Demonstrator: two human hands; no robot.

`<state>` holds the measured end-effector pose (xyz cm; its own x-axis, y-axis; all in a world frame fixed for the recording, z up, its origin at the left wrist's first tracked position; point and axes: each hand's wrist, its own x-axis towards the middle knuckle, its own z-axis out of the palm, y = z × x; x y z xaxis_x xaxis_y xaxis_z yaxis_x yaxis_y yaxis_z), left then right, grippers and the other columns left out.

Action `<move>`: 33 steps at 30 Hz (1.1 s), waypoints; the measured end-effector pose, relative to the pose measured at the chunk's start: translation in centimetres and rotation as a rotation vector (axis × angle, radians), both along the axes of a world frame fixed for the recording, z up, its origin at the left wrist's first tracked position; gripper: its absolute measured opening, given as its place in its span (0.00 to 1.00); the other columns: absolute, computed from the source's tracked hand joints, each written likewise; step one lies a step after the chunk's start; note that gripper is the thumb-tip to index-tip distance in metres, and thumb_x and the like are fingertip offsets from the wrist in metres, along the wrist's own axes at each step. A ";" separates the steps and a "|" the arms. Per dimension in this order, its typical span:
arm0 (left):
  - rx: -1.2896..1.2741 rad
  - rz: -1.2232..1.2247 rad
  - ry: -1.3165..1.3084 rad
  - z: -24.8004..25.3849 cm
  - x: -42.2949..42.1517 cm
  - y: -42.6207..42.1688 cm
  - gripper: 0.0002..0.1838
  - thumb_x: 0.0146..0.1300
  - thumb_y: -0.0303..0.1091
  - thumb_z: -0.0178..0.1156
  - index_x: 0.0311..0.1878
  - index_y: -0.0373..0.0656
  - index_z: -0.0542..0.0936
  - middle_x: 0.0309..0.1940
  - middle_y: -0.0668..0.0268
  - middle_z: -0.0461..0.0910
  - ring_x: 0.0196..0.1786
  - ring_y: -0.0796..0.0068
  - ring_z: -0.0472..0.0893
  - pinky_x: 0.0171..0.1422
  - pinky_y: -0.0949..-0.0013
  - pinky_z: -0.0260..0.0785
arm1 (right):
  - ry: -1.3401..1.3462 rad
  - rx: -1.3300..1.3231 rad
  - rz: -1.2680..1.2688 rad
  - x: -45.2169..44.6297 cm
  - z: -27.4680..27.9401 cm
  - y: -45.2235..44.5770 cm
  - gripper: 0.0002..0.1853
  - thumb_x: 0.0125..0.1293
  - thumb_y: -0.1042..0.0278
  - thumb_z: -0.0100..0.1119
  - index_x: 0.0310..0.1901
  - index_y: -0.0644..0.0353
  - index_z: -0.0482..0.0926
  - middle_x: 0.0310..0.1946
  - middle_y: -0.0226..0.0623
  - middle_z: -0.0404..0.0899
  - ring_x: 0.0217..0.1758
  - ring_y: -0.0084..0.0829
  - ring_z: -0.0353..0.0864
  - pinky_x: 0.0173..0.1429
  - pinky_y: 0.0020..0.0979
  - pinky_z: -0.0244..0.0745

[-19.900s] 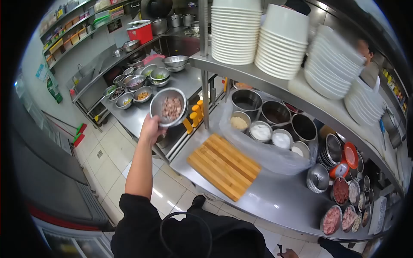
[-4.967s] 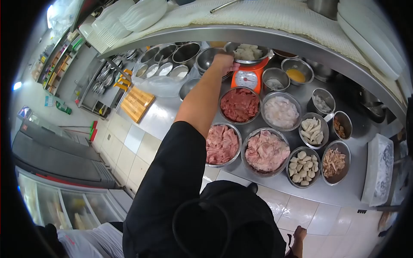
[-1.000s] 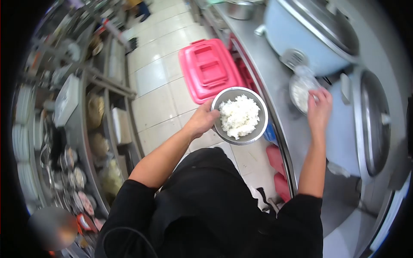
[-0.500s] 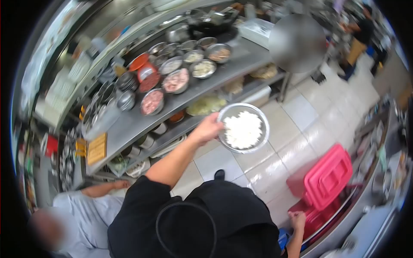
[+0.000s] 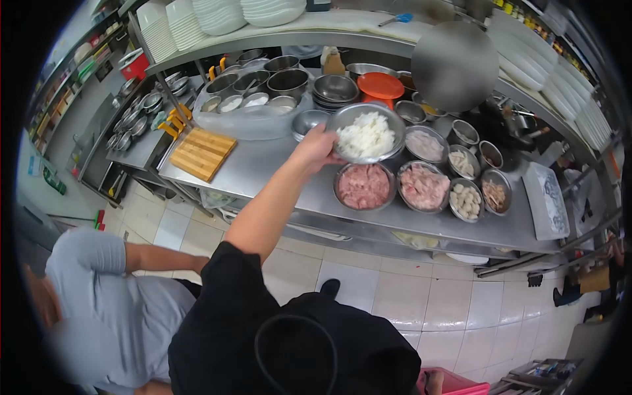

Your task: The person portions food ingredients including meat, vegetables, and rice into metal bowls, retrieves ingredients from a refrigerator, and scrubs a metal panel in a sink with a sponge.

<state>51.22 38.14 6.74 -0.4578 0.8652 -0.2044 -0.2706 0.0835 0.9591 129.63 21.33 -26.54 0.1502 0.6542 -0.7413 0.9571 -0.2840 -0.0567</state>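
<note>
My left hand [image 5: 318,149] grips the rim of a metal bowl [image 5: 391,121] holding white rice [image 5: 367,137]. The bowl hangs over the steel counter [image 5: 263,172], slightly tilted. Just below it sits a bowl of ground meat [image 5: 364,185], and right of that a bowl of pale pink meat pieces [image 5: 424,187]. An empty-looking metal bowl [image 5: 307,122] is left of the rice bowl, partly behind my hand. At the bottom edge, beside the pink bin [image 5: 461,383], a small part of my right hand or forearm [image 5: 434,382] shows; its fingers cannot be made out.
A wooden cutting board [image 5: 203,154] lies at the counter's left end. An orange lid [image 5: 380,85] and stacked metal bowls [image 5: 338,91] stand behind the rice bowl. A white tray [image 5: 546,201] rests at the right. A person in a grey shirt [image 5: 125,309] is close on my left.
My view has swung left to face the counter. My left hand has carried the rice bowl from above the floor to over the counter. The pink bin has nearly left view.
</note>
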 end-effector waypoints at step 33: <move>-0.206 0.203 0.186 -1.6 -12.1 28.3 0.21 0.70 0.40 0.52 0.61 0.41 0.65 0.44 0.61 0.73 0.30 0.72 0.77 0.38 0.64 0.82 | 0.237 0.089 0.751 -14.6 -10.6 35.6 0.15 0.64 0.61 0.50 0.26 0.60 0.80 0.27 0.48 0.82 0.32 0.46 0.83 0.36 0.45 0.76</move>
<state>39.15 66.47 5.14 -0.6622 0.7018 -0.2626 -0.1240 0.2430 0.9621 115.05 56.93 -37.13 -0.5104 0.5764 -0.6382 0.8505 0.4480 -0.2756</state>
